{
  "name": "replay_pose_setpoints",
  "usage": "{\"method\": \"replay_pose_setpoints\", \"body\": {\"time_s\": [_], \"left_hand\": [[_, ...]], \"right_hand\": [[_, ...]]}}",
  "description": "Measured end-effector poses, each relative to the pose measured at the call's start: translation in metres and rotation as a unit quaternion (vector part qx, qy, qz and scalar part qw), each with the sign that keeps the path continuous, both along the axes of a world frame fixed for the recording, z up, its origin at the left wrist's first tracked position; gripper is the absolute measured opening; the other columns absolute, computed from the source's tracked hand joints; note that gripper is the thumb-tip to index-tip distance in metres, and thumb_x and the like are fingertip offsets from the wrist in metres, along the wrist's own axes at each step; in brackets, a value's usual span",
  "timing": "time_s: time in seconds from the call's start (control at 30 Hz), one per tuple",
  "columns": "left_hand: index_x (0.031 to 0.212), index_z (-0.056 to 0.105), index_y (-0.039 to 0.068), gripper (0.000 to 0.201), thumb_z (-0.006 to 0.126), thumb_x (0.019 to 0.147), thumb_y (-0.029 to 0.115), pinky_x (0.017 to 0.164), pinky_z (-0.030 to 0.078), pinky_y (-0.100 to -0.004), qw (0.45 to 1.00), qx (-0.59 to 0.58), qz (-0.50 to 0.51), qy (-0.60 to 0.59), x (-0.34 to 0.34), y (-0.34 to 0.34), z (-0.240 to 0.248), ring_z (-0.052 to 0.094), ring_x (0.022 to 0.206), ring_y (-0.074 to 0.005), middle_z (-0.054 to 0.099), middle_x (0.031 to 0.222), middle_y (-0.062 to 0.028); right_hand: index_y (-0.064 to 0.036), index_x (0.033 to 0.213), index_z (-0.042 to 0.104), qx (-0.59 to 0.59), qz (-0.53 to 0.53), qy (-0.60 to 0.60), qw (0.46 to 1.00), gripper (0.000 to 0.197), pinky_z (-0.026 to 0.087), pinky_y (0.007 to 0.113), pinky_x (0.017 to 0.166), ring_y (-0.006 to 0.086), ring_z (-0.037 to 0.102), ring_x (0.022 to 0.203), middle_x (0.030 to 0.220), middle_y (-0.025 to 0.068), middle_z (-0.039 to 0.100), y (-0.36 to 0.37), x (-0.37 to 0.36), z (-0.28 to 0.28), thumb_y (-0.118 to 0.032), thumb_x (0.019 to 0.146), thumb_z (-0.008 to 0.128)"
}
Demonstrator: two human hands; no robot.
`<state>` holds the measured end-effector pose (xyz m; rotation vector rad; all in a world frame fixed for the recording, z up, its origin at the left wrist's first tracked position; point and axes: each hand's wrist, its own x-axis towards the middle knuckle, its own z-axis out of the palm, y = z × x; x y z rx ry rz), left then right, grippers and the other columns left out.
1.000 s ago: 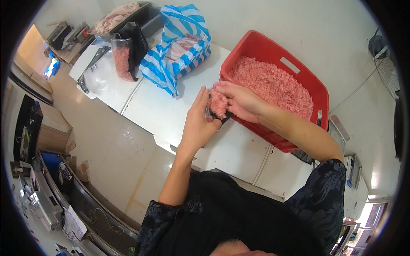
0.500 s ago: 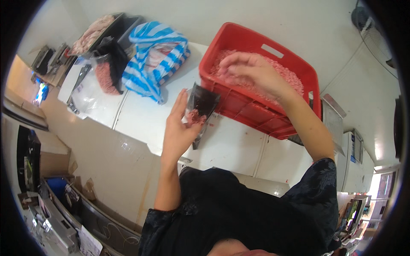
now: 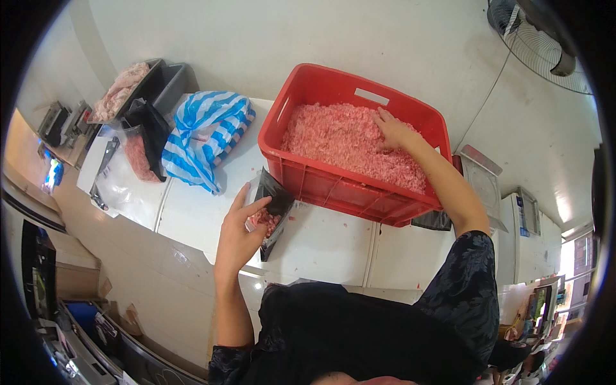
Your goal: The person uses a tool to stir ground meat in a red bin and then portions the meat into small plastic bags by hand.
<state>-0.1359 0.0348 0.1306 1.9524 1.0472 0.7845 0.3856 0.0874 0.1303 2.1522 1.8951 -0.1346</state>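
Red crate (image 3: 340, 190) at one o'clock holds much mince (image 3: 340, 138) beneath the spread right hand (image 3: 394, 133); the left hand (image 3: 241, 231), at eight, grips a seemingly part-filled pouch (image 3: 277, 194).

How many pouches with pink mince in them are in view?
2: the held pouch in the left hand, and another pouch left of the striped bag. More may be hidden.
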Motion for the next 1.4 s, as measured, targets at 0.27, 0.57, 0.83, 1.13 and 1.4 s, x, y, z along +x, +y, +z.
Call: {"method": "replay_pose_setpoints", "body": {"time_s": [0.27,0.57,0.83,1.13,1.4], "left_hand": [[0.134,0.070,-0.006,0.059,0.056,0.077,-0.007,0.106,0.054,-0.0415,0.998,-0.027,-0.049,0.025,0.020,0.049,-0.004,0.061,0.137,-0.0446,0.060,0.154,-0.0239],[0.157,0.046,-0.007,0.089,0.057,0.070,-0.017,0.063,0.065,-0.0309,0.981,-0.160,-0.042,-0.101,0.047,0.038,0.014,0.044,0.152,-0.0438,0.049,0.163,-0.0230],[0.153,0.058,0.006,0.078,0.073,0.076,-0.001,0.095,0.059,-0.0429,0.997,0.054,-0.047,0.041,0.047,0.033,0.009,0.048,0.151,-0.0389,0.048,0.163,-0.0242],[0.139,0.073,0.014,0.063,0.078,0.078,0.000,0.125,0.035,-0.0472,0.998,0.026,0.048,0.033,0.055,0.019,0.028,0.044,0.154,-0.0371,0.044,0.168,-0.0179],[0.135,0.077,0.019,0.075,0.074,0.065,-0.010,0.130,0.023,-0.0542,0.967,0.212,-0.038,0.137,0.061,0.045,0.036,0.020,0.165,-0.0394,0.032,0.175,-0.0172]], "right_hand": [[0.0015,0.145,0.053,0.199,0.103,-0.107,0.969,0.064,0.053,0.051,0.111,0.0436,0.047,0.147,0.151,0.0290,0.049,-0.004,0.020,-0.058,-0.013,0.086,0.076],[0.0006,0.103,0.072,0.229,0.059,-0.017,0.972,0.020,0.060,0.052,0.095,0.0417,0.069,0.115,0.121,0.0242,0.066,0.011,0.011,-0.054,-0.004,0.084,0.073],[0.0016,0.107,0.073,0.239,0.091,-0.002,0.967,0.026,0.060,0.051,0.094,0.0418,0.070,0.112,0.121,0.0251,0.066,0.011,0.018,-0.054,0.002,0.081,0.073],[-0.0016,0.118,0.075,0.159,0.060,0.031,0.985,0.041,0.060,0.050,0.095,0.0405,0.069,0.117,0.125,0.0224,0.069,0.004,0.008,-0.021,-0.005,0.078,0.084],[-0.0042,0.132,0.071,-0.209,-0.119,-0.003,0.971,0.061,0.056,0.049,0.105,0.0380,0.067,0.126,0.134,0.0229,0.070,-0.054,0.004,0.013,-0.014,0.075,0.090]]}}
